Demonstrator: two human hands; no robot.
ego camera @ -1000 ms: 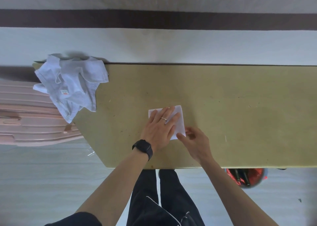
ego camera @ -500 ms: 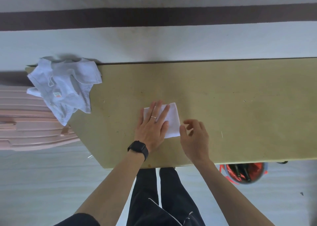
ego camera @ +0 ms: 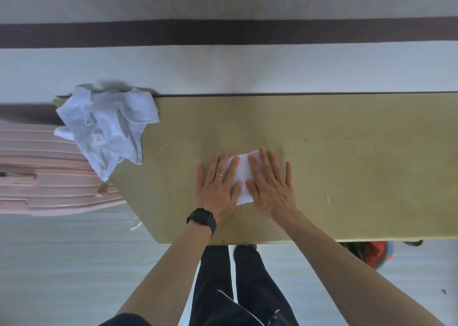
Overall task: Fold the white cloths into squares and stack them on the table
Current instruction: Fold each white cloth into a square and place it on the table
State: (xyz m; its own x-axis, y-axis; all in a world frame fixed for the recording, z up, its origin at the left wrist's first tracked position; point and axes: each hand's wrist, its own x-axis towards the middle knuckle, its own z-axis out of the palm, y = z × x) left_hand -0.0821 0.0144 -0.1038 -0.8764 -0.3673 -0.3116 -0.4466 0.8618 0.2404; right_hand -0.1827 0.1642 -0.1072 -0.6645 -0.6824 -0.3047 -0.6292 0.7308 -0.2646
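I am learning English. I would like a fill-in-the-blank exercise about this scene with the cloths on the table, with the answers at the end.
1. The left hand and the right hand press flat on the folded cloth, whose colour is ____.
2. The black watch is worn on the ____ wrist.
3. Beside the pile of unfolded cloths at the end of the table stands a suitcase of ____ colour.

Missing words: white; left; pink.
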